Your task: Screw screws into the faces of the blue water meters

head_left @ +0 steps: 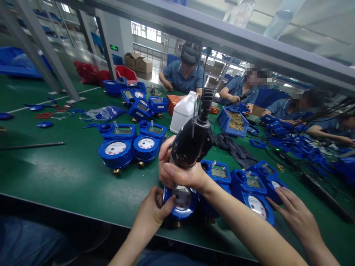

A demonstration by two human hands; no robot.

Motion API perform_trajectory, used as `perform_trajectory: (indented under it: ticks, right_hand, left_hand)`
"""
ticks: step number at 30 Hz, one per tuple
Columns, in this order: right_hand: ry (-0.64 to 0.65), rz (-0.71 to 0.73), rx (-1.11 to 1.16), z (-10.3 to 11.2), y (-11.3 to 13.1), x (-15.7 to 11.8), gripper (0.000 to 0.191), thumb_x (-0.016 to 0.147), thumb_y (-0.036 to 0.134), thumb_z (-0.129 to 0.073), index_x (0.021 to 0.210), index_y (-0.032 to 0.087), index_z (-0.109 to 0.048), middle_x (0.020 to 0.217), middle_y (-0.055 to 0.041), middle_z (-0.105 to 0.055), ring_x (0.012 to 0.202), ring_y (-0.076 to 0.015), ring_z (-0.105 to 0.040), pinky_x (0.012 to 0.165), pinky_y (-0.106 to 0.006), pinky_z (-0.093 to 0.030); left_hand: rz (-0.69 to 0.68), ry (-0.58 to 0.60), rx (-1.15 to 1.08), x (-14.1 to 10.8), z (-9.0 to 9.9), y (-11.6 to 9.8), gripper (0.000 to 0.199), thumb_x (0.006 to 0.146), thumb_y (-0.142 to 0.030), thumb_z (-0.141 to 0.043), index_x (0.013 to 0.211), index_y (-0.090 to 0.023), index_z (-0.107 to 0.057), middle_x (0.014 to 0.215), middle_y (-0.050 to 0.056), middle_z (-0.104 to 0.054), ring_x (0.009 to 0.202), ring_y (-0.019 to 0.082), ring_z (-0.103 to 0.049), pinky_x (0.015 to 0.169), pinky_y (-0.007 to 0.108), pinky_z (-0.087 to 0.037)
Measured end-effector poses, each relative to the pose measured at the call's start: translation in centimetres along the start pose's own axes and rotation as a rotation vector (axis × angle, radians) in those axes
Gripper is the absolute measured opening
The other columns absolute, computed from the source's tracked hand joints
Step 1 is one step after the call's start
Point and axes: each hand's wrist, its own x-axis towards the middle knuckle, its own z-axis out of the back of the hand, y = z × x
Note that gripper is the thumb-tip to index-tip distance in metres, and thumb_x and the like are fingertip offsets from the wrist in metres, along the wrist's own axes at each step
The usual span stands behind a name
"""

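My right hand (183, 170) is wrapped round a black power screwdriver (191, 142), held upright over a blue water meter (181, 203) near the table's front edge. The tool's tip is hidden behind my hand. My left hand (154, 207) grips the left side of that same meter, thumb on its round dial. To the right stand more blue meters (251, 197), one partly behind my right forearm. Two other meters (116, 149) stand to the left.
Another person's hand (296, 210) rests by the rightmost meter. Behind are a white jug (184, 112), a blue bin of brass screws (234, 123), a dark cloth (235, 149) and cables. Several people work across the green table (69, 177). A metal rod (36, 145) lies left.
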Motion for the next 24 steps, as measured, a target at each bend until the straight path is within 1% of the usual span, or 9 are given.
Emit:
perform_trajectory:
  ticks: [2,4,6,8,10,12,16,20,24]
  right_hand:
    - [0.151,0.039,0.152,0.6,0.0,0.2,0.030,0.073,0.034,-0.070,0.092,0.022,-0.050,0.049,0.0099,-0.046,0.034,-0.0067,-0.039,0.035,-0.020,-0.037]
    - [0.238,0.082,0.251,1.1,0.8,0.5,0.025,0.078,0.031,-0.066,0.095,0.023,-0.049,0.049,0.0107,-0.045,0.034,-0.0067,-0.037,0.034,-0.020,-0.037]
    - [0.207,0.135,0.263,1.5,2.4,0.6,0.019,0.081,0.032,-0.062,0.094,0.023,-0.050,0.047,0.0113,-0.040,0.034,-0.0070,-0.034,0.035,-0.020,-0.036]
    - [0.108,0.182,0.234,1.6,4.4,0.7,0.013,0.084,0.032,-0.057,0.091,0.025,-0.050,0.046,0.0112,-0.036,0.035,-0.0074,-0.033,0.038,-0.020,-0.036]
    - [0.008,0.230,0.223,1.4,6.3,0.6,0.008,0.085,0.030,-0.054,0.088,0.026,-0.049,0.047,0.0109,-0.033,0.036,-0.0074,-0.031,0.039,-0.020,-0.036]
    - [-0.052,0.274,0.238,1.0,7.3,0.4,0.006,0.085,0.030,-0.052,0.087,0.025,-0.048,0.046,0.0107,-0.032,0.036,-0.0074,-0.029,0.039,-0.019,-0.035]
    - [-0.053,0.269,0.268,0.2,6.9,0.0,0.007,0.086,0.029,-0.051,0.089,0.025,-0.047,0.048,0.0105,-0.035,0.036,-0.0071,-0.031,0.040,-0.019,-0.036]
    - [-0.033,0.249,0.318,0.0,5.4,-0.3,0.008,0.088,0.028,-0.049,0.094,0.023,-0.046,0.049,0.0101,-0.038,0.037,-0.0071,-0.032,0.041,-0.020,-0.036]
    - [-0.049,0.247,0.328,0.4,5.5,-0.3,0.006,0.088,0.026,-0.049,0.093,0.023,-0.047,0.051,0.0099,-0.039,0.038,-0.0067,-0.033,0.043,-0.020,-0.036]
  left_hand:
    - [0.007,0.017,-0.067,-0.6,0.2,-0.6,0.052,0.063,-0.060,-0.068,0.084,-0.017,-0.048,0.053,-0.007,-0.040,0.049,0.010,-0.036,0.050,0.023,-0.024]
    - [0.031,0.022,-0.128,-1.6,0.8,-1.7,0.051,0.072,-0.063,-0.059,0.092,-0.016,-0.049,0.056,-0.008,-0.037,0.049,0.009,-0.033,0.048,0.022,-0.022]
    - [0.066,0.005,-0.240,-2.6,1.6,-3.1,0.049,0.081,-0.063,-0.047,0.099,-0.016,-0.049,0.059,-0.008,-0.033,0.049,0.007,-0.030,0.046,0.021,-0.019]
    - [0.103,-0.006,-0.451,-3.4,2.3,-4.5,0.044,0.085,-0.057,-0.047,0.098,-0.015,-0.052,0.064,-0.006,-0.035,0.051,0.006,-0.030,0.045,0.019,-0.020]
    - [0.140,0.024,-0.682,-3.9,2.9,-5.7,0.037,0.085,-0.048,-0.052,0.096,-0.013,-0.056,0.073,-0.001,-0.045,0.056,0.006,-0.036,0.048,0.019,-0.028]
    - [0.171,0.093,-0.806,-4.1,3.1,-6.6,0.036,0.086,-0.044,-0.053,0.099,-0.011,-0.060,0.086,0.006,-0.055,0.066,0.009,-0.046,0.054,0.020,-0.037]
    - [0.183,0.179,-0.870,-4.2,3.0,-7.5,0.040,0.088,-0.043,-0.050,0.108,-0.011,-0.060,0.101,0.012,-0.060,0.082,0.015,-0.053,0.069,0.026,-0.045]
    - [0.188,0.208,-0.905,-4.3,2.7,-8.0,0.038,0.089,-0.042,-0.050,0.107,-0.011,-0.062,0.094,0.011,-0.059,0.075,0.014,-0.052,0.067,0.026,-0.045]
    - [0.156,0.224,-0.919,-4.5,2.6,-8.1,0.033,0.091,-0.039,-0.049,0.103,-0.012,-0.064,0.096,0.011,-0.059,0.070,0.010,-0.049,0.066,0.025,-0.044]
